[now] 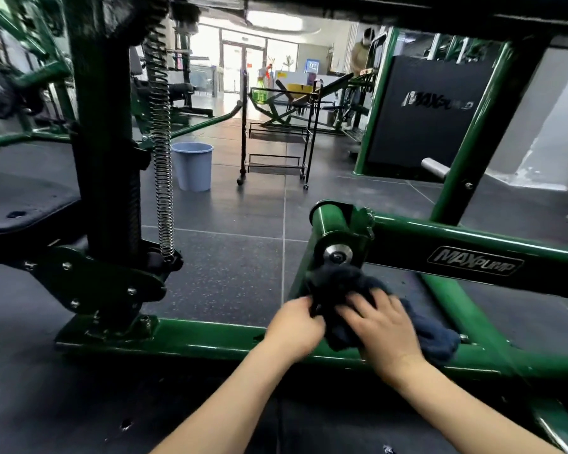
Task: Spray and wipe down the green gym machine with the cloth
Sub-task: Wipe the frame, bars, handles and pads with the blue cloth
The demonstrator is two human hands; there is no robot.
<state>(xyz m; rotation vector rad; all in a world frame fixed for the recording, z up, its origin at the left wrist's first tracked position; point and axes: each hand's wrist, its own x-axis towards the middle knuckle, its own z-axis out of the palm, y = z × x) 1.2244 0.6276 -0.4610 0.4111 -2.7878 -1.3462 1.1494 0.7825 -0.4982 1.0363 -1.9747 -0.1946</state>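
Clearly the wiping step is in hand: the dark blue cloth (348, 290) is bunched against the green gym machine (210, 339), low on its frame, just under the round pivot (336, 253) where the slanted bar meets the base rail. The right hand (384, 329) lies on top of the cloth with its fingers spread and fairly straight, pressing it down onto the frame, while the left hand (295, 326) pinches the cloth's near edge with curled fingers, as if gathering or steadying it. A loose tail of cloth trails to the right along the rail. No spray bottle is in either hand; a green bottle (259, 90) stands far off on the black cart (276, 132), beyond the grey bucket (194, 165) on the floor. The next move probably calls for sliding the cloth along the base rail or up around the pivot, keeping firm pressure and folding the cloth so a clean face meets the paint.
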